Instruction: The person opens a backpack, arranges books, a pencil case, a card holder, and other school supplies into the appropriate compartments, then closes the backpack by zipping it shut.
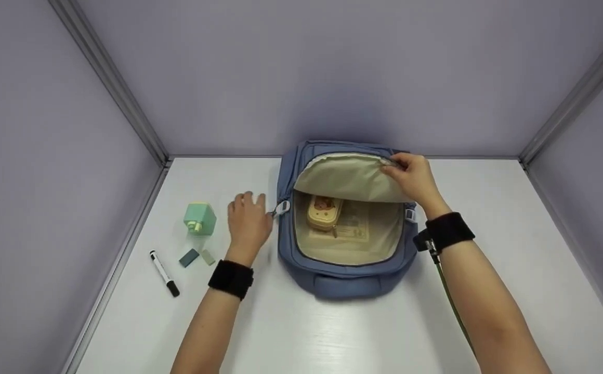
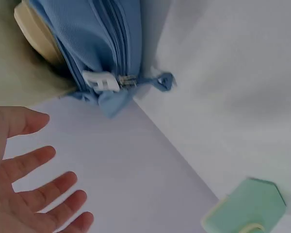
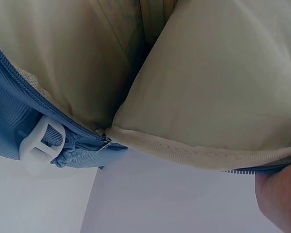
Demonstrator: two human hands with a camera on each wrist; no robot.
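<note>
Blue backpack [image 1: 343,275] lay flat on the white counter [image 1: 301,332], main compartment unzipped, cream lining exposed. Right hand [image 1: 410,179] pinched the top flap [image 1: 348,179] at its zipper edge and held it lifted; right wrist view confirmed fingers on the flap rim. That grip was clenched on the flap.

Left hand [image 1: 247,221] was released: fingers spread, holding nothing, hovering just beside the backpack's left side near the white zipper pull [image 1: 281,209]. Left wrist view showed the open fingers [image 2: 34,160] clear of the pull [image 2: 102,82]. Couldn't tell whether the palm touched the counter.

Inside: a small yellow case [image 1: 324,212] resting on the lining, over what looked like a printed label.

Left of the bag on the counter: green cube-shaped item [image 1: 200,218], two small erasers [image 1: 197,257], black-capped marker [image 1: 165,274].

Risks as I judged them:
- Flap held by a fingertip pinch only; a slip would drop it over the opening and block access.
- Bag wasn't braced by the left hand; pulling the flap harder could drag or tilt the whole bag.
- Left hand sat between the green cube and the bag; a careless sweep could knock the cube or roll the marker toward the counter edge.
- Anything dropped in blind could land on the yellow case.
</note>
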